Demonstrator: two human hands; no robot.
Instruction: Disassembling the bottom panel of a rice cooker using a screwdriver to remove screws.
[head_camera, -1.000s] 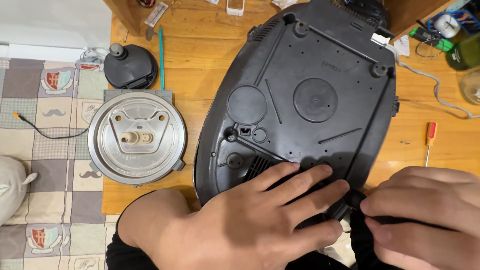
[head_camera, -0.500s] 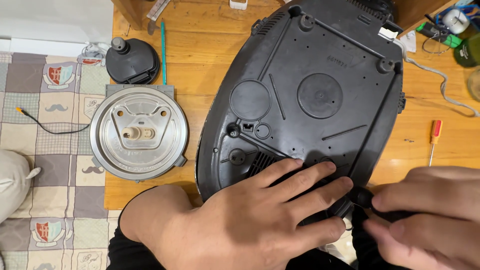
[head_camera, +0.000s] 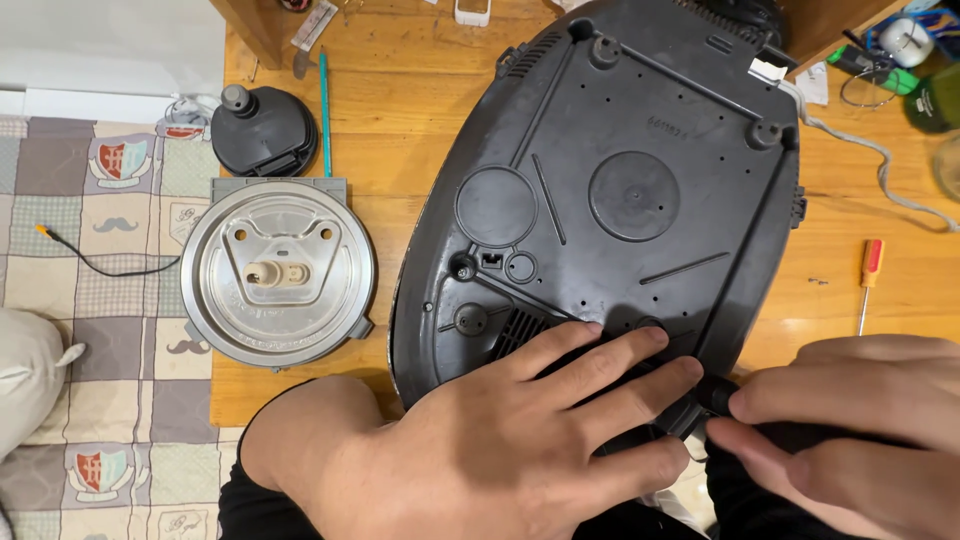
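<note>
1. The left hand (head_camera: 500, 450) lies flat, fingers spread, on the upturned black appliance base (head_camera: 610, 200), pressing rather than gripping.
2. The right hand (head_camera: 860, 420) pinches a small black part (head_camera: 712, 397) at the base's near right rim.
3. The base covers the middle of the wooden table (head_camera: 420, 100), reaching its near edge.
4. A round metal inner lid (head_camera: 278, 272) sits at the table's left edge, a black cap (head_camera: 262, 135) behind it.
5. A red-handled screwdriver (head_camera: 868, 280) lies toward the right edge.

Hidden and cut-off parts

The left hand (head_camera: 500, 440) covers the near rim of the upturned black appliance base (head_camera: 620, 200); the right hand (head_camera: 860, 420) hides most of a small black part, and the frame's edge crops it.
</note>
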